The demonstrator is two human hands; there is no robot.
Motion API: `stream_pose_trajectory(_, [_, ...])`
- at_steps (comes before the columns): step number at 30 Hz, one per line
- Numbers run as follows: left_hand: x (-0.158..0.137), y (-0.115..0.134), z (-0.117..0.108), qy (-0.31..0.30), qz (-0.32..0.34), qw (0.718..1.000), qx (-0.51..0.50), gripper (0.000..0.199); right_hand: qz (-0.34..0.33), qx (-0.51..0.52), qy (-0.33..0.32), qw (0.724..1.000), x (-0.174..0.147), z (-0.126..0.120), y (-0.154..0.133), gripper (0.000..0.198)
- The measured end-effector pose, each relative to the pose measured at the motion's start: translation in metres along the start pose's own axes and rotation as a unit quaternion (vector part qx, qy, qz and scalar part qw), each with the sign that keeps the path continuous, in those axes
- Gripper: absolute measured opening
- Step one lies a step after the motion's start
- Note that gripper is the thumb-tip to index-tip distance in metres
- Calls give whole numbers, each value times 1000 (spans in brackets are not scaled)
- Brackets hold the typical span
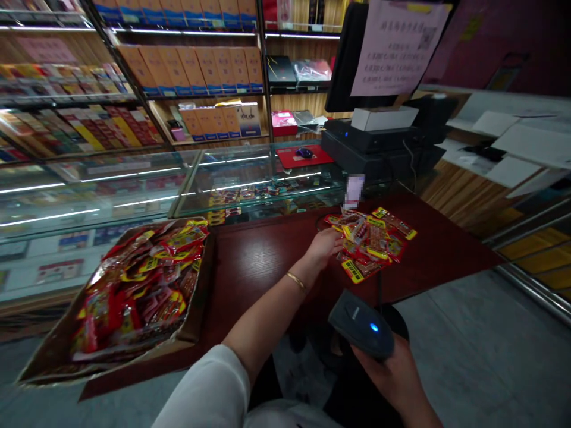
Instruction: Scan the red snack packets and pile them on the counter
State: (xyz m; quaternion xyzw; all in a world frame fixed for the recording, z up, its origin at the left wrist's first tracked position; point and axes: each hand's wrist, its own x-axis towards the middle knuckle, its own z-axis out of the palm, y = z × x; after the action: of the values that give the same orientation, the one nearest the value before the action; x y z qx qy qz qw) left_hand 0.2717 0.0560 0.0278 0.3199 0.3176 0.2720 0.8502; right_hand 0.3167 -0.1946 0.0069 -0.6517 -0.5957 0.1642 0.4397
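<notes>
A pile of red and yellow snack packets lies on the dark red wooden counter. My left hand, with a gold bangle at the wrist, reaches to the pile's left edge. Its fingers are bent onto a packet there, and the fingertips are partly hidden among the wrappers. In my right hand is a dark barcode scanner with a lit blue light, held low in front of the counter's edge. The fingers wrap its handle, which is mostly out of sight beneath it.
An open cardboard box full of similar packets stands at the left. Behind are a glass display case, a red mouse pad with a mouse, and a monitor bearing a paper sign. Boxed goods fill the shelves.
</notes>
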Motion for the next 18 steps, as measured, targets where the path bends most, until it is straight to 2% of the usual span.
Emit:
stream_pose_trajectory(3, [-64,-7,-47,107,105,987,61,31,6,-6,-24,1000,-3,7,6,20])
stream_pose_trajectory(5, [-124,-5,-82,180,204,946,177,27,15,-27,-35,999,-4,14,15,23])
stream_pose_trajectory(7, [-189,7,-116,272,282,865,314,24,23,-53,-56,997,-2,23,25,23])
stream_pose_trajectory(8, [-221,15,-132,327,305,812,376,24,25,-57,-55,997,1,28,28,24])
stream_pose_trajectory(10, [-280,34,-162,437,318,687,486,25,14,-55,-60,997,9,39,28,25])
stream_pose_trajectory(12, [-326,52,-191,524,280,549,588,29,-18,-35,-71,997,18,48,19,23])
stream_pose_trajectory(14, [-355,66,-216,585,182,442,655,38,-49,-17,-77,996,24,56,5,21])
stream_pose_trajectory(15, [-363,71,-226,604,125,408,673,44,-59,-12,-77,995,26,59,-1,21])
stream_pose_trajectory(16, [-366,75,-234,616,74,389,681,49,-66,-11,-78,995,27,62,-6,21])
stream_pose_trajectory(18, [-363,79,-245,621,0,387,682,56,-74,-11,-83,994,26,66,-12,22])
